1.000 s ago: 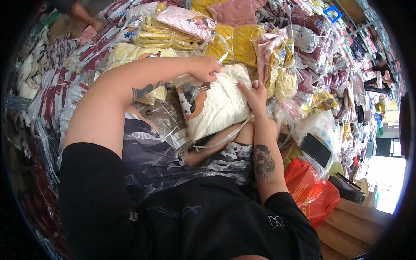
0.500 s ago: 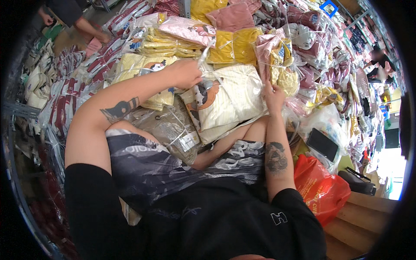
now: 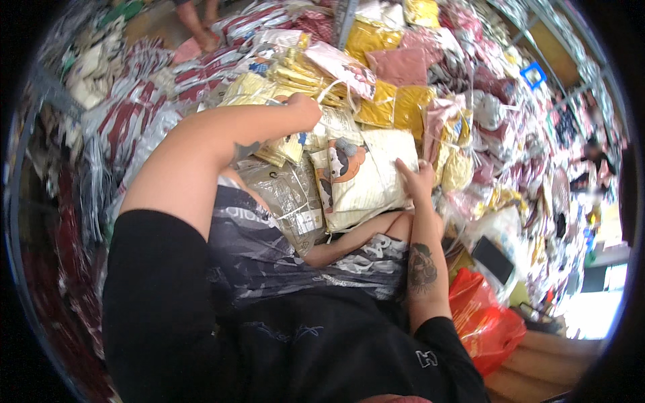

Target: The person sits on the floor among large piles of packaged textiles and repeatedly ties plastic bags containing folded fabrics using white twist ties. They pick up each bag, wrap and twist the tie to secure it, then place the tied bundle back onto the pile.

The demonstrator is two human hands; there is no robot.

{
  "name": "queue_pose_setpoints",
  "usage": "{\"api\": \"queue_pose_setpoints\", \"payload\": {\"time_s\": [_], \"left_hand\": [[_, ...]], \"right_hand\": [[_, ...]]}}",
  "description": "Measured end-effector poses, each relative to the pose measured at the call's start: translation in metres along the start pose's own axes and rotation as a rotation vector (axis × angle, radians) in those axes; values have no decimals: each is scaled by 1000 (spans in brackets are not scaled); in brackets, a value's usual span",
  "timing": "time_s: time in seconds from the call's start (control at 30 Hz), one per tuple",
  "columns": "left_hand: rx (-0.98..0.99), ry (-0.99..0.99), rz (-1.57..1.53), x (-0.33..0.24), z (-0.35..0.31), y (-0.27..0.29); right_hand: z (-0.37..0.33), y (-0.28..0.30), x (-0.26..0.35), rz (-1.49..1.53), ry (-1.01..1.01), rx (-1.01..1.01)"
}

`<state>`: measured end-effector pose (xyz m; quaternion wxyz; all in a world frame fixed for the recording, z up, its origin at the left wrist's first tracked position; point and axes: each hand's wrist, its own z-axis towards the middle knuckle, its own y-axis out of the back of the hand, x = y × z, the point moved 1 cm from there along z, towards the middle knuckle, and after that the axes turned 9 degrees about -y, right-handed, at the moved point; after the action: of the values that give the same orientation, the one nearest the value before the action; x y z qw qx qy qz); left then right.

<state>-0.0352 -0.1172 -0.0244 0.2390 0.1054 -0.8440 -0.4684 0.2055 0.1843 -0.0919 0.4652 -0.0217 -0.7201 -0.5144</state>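
Observation:
A bundle of cream striped garments in clear bags (image 3: 379, 171), with a brown-and-black animal print, rests in front of my crossed legs. White strips run across it. My left hand (image 3: 304, 112) is closed in a fist beyond its upper left corner, with a white tie strip (image 3: 329, 88) coming out of it. At the bundle's right edge, my right hand (image 3: 418, 180) has its thumb on the top and its fingers against the side. Below the left forearm lies a clear-bagged grey-brown garment pack (image 3: 279, 195) with a white label.
Yellow bagged garments (image 3: 393, 107) and a dusty-pink pack (image 3: 398, 66) lie beyond the bundle. At the right are a black phone (image 3: 493, 259) and a red plastic bag (image 3: 480, 322). A metal post (image 3: 344, 23) stands at the back; another person's legs (image 3: 198, 27) show far left.
The view has shifted, so the scene sits lower and further right. My left hand has pulled the strip away past the bundle. My right hand has moved from its upper right corner down its right edge.

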Motion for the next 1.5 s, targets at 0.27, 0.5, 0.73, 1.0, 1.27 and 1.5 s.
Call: {"api": "queue_pose_setpoints", "payload": {"time_s": [0.27, 0.5, 0.73, 1.0, 1.27, 1.5], "left_hand": [[8, -536, 88, -41, -40, -13], [-134, -97, -798, -111, -17, -63], [-318, 154, -1376, -128, -5, -40], [-555, 225, -1759, -81, 38, -46], [31, 351, -1313, -64, 46, -72], [107, 241, -2103, -101, 26, -48]], "right_hand": [[22, 37, -33, 829, -89, 77], [26, 16, -19, 854, -10, 152], [29, 15, -28, 937, -134, 114], [26, 12, -14, 802, -114, -69], [35, 7, -40, 848, 8, 35], [34, -5, -28, 607, 107, -102]]}}
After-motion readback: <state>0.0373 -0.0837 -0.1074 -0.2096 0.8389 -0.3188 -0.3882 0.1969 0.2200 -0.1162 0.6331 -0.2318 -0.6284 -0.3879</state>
